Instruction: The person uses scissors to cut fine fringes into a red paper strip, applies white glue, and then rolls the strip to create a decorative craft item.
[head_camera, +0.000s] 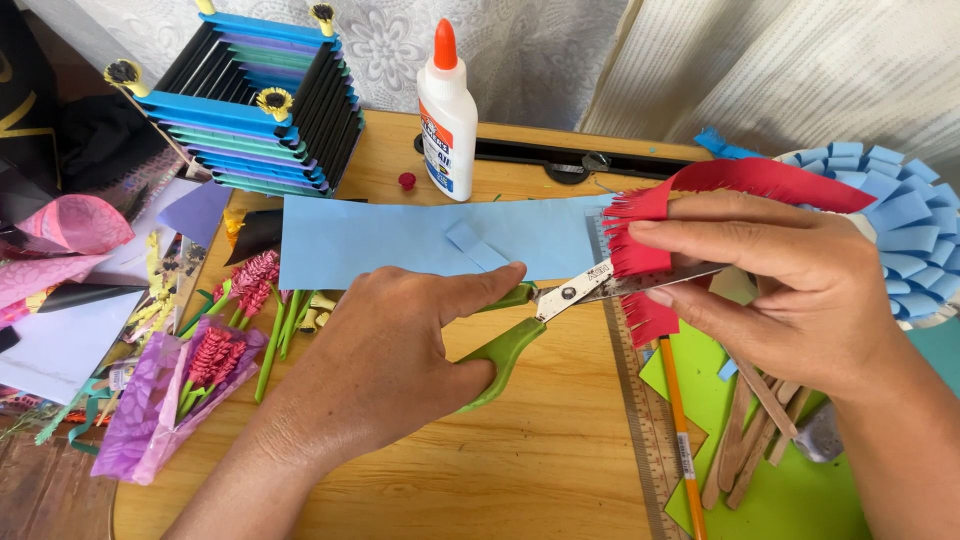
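My left hand grips green-handled scissors, whose blades reach into a folded strip of red paper. My right hand pinches that red strip, which is cut into a fringe along its left edge and curves away to the upper right. Both hands hover over a round wooden table. Behind the scissors a blue paper sheet lies flat on the table.
A white glue bottle with an orange cap stands at the back. A blue and black paper box sits at the back left, pink paper flowers at the left. A ruler, pencil, wooden sticks, green paper and a blue fringed disc are at the right.
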